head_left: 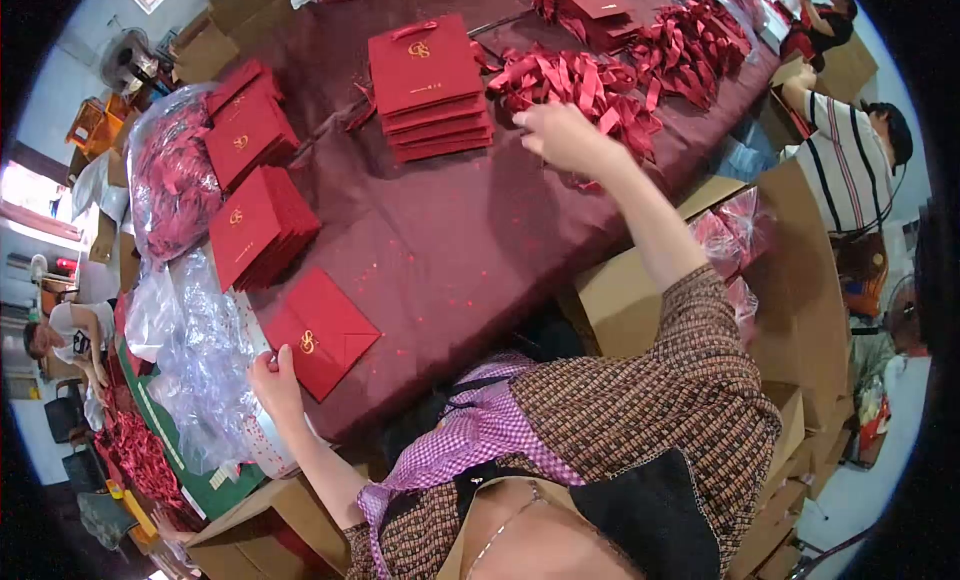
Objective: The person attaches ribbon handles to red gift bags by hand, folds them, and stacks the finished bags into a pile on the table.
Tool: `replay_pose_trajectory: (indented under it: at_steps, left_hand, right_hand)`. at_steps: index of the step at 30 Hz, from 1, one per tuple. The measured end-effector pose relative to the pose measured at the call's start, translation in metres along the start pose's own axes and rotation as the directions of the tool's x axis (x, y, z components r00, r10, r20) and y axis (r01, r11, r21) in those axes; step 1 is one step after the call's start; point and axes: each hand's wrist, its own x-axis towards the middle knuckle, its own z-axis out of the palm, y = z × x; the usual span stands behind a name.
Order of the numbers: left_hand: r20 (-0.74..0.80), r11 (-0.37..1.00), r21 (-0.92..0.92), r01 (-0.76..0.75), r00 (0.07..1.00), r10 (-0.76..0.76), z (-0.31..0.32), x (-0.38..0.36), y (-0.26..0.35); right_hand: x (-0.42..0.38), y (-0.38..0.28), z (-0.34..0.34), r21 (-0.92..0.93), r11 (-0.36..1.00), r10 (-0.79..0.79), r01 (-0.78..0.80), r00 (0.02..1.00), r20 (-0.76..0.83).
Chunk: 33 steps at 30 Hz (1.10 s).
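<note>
A flat red paper gift bag [335, 325] with a gold logo lies near the table's front left edge. My left hand [275, 382] is at its lower left edge, thumb and fingertips closed on the border. My right hand [562, 140] is over the near side of a heap of red ribbons [585, 85], with fingers bent and a little apart; nothing shows in them. Left of that hand stands a neat stack of red gift bags [425, 75], the top one with a ribbon handle.
More stacked red bags [262, 225] line the left side, beside a plastic sack of red ribbons [175, 180] and clear plastic bags [205, 355]. Another bag stack [590, 10] is at the back. Cardboard boxes [800, 310] stand to the right. Other people sit at both sides.
</note>
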Motion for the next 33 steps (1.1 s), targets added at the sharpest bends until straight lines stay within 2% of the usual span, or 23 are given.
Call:
replay_pose_trajectory:
  at_steps: [1,3,4,7,8,9,10,11,12,14,18,20,23,25,29,33]
  left_hand:
    - [0.016,1.0,0.013,0.011,1.0,-0.011,0.002,0.001,0.001]
    - [0.001,1.0,0.021,-0.007,1.0,0.007,0.007,0.001,0.001]
    - [-0.024,0.999,0.029,-0.023,0.999,0.023,0.01,0.002,0.001]
    - [-0.03,1.0,-0.026,0.005,1.0,-0.006,0.01,-0.001,0.005]
    - [-0.009,0.998,-0.051,0.047,0.999,-0.047,0.008,-0.002,0.014]
    - [-0.004,1.0,0.006,-0.021,1.0,0.021,0.007,-0.001,0.015]
    - [-0.055,0.999,-0.032,-0.04,0.998,0.038,0.007,-0.007,0.016]
    - [-0.122,0.996,-0.004,-0.092,0.988,0.09,0.006,-0.01,0.02]
    - [-0.182,0.989,0.029,-0.145,0.972,0.147,0.007,-0.012,0.023]
    - [-0.197,0.99,0.027,-0.14,0.97,0.143,0.006,-0.012,0.03]
    - [-0.152,0.996,0.057,-0.071,0.985,0.079,0.006,-0.011,0.034]
    - [-0.119,0.995,0.095,-0.043,0.991,0.055,0.006,-0.008,0.038]
    - [-0.072,0.996,0.08,0.031,0.997,-0.025,0.01,-0.001,0.04]
    - [-0.064,0.992,-0.056,0.113,0.991,-0.117,0.012,0.002,0.044]
    - [0.013,0.967,-0.167,0.191,0.981,-0.192,0.02,0.007,0.049]
    - [0.048,0.942,-0.276,0.191,0.982,-0.185,0.017,0.0,0.076]
  right_hand:
    - [-0.013,-0.003,0.021,-0.16,0.987,-0.055,0.027,0.983,-0.173]
    - [-0.02,-0.006,0.044,-0.236,0.972,-0.062,-0.016,0.945,-0.322]
    - [-0.024,-0.01,0.044,-0.164,0.986,-0.025,-0.037,0.933,-0.359]
    - [-0.027,-0.018,0.046,-0.219,0.976,-0.069,-0.022,0.914,-0.4]
    - [-0.027,-0.021,0.045,-0.18,0.983,-0.108,0.03,0.889,-0.445]
    - [-0.026,-0.029,0.042,-0.16,0.983,-0.162,0.095,0.857,-0.489]
    - [-0.025,-0.042,0.039,-0.122,0.984,-0.174,0.128,0.829,-0.531]
    - [-0.025,-0.058,0.029,-0.065,0.982,-0.185,0.177,0.845,-0.501]
    - [-0.024,-0.071,0.028,-0.027,0.973,-0.207,0.228,0.821,-0.532]
    - [-0.025,-0.095,0.027,0.12,0.947,-0.205,0.299,0.846,-0.492]
    - [-0.029,-0.151,0.03,0.474,0.754,-0.239,0.454,0.863,-0.445]
    - [-0.032,-0.176,0.034,0.647,0.65,-0.202,0.398,0.911,-0.358]
    - [-0.025,-0.201,0.038,0.804,0.485,-0.225,0.344,0.938,-0.265]
    - [-0.023,-0.21,0.041,0.799,0.482,-0.244,0.361,0.93,-0.274]
    - [-0.023,-0.216,0.051,0.847,0.464,-0.194,0.26,0.963,-0.189]
    - [-0.02,-0.209,0.053,0.844,0.466,-0.176,0.266,0.963,-0.206]
